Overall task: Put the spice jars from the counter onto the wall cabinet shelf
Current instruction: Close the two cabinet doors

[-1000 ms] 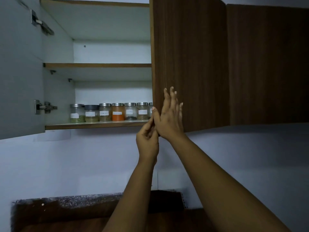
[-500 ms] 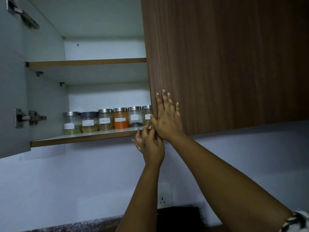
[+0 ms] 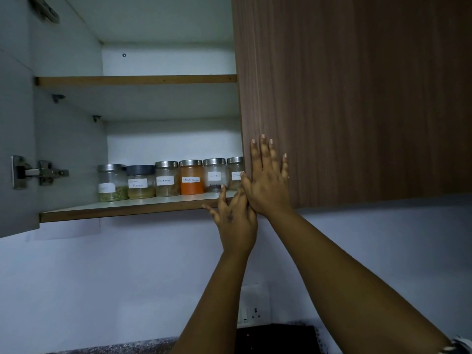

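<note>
A: Where are the spice jars (image 3: 168,180)?

B: Six of them stand upright in a row at the back of the lower cabinet shelf (image 3: 122,210), left to right. The orange-filled jar (image 3: 191,178) is fourth; the last jar (image 3: 235,173) is half hidden behind the edge of the brown cabinet door (image 3: 344,98). None is in either hand.

A: And the hands?

B: The right hand (image 3: 268,185) lies flat on the face of that door near its lower left corner, fingers straight and spread, pointing up. The left hand (image 3: 236,221) is just below and left of it, fingers loosely splayed, holding nothing, its tips reaching up to the front lip of the shelf. The two hands touch where the left fingers meet the heel of the right thumb.

A: So which way do the jars lie from the fingers?

B: Up and to the left, and farther back into the cabinet. The row runs along the shelf, each jar's long axis vertical. The left hand is nearer, almost below the jar labelled cloves (image 3: 215,175).

A: How far along is the task, do you think?

B: The placing looks done, to judge by the row. The grey countertop (image 3: 107,348) shows only as a strip at the bottom, so I cannot tell whether any jars are left there. The flat palm on the door suggests closing it comes next, and the left fingers at the shelf lip would need to drop clear.
</note>
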### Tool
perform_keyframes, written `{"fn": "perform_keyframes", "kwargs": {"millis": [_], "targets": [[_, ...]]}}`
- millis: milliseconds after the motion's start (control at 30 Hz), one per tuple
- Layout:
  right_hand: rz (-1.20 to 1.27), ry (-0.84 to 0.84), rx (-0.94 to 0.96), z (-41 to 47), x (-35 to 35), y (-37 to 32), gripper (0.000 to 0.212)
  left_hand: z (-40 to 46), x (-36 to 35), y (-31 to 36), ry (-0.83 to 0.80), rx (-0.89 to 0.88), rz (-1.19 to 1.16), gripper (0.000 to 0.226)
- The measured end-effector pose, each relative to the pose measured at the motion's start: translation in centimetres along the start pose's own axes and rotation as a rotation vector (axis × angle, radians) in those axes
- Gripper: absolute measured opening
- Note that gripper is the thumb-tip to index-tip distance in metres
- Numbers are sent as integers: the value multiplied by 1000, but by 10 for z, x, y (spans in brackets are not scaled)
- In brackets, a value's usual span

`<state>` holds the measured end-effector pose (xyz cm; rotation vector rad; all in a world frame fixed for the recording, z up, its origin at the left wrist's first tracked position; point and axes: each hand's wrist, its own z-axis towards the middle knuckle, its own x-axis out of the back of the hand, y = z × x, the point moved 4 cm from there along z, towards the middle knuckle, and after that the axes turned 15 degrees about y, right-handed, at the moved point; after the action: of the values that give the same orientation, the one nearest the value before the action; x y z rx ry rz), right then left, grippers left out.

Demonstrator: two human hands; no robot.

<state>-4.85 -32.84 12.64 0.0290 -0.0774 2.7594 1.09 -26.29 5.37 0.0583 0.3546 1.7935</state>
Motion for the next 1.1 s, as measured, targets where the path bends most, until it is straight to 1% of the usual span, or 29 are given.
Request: {"fn": "perform_keyframes", "kwargs": {"millis": [67,167,300,367,500,633,733,800,900,967,1000,1100], "targets": [[-1,26,2,0,-1,1,74,0,0,0,21,3,-19,37],[-14,41,26,3,-3,2,74,-1,-2,-1,29,10,-35,49],[-34,38,55,9,-6,2,74,1,-5,-1,9,43,-72,41],[-28,39,56,10,-6,1,74,2,-5,-1,-10,44,-75,41],[-22,33,37,7,-6,2,72,1,-6,-6,-48,-4,-44,47],[4,13,2,-10,-3,2,69,1,1,-10,-75,-70,-38,47],[8,-53,-4,-32,-2,5,68,2,7,-17,-110,-117,-23,54],[-14,-124,-3,-45,-1,5,67,5,8,-20,-172,-95,-19,56],[33,-261,-26,-57,6,2,67,6,14,-13,-255,-59,17,45],[71,-324,-33,-60,20,1,66,0,25,-4,-278,-43,32,48],[98,-317,-44,-61,29,1,64,-4,33,0,-272,-37,38,52],[160,-167,-182,-69,66,5,56,-16,65,11,-197,-10,47,61]]}}
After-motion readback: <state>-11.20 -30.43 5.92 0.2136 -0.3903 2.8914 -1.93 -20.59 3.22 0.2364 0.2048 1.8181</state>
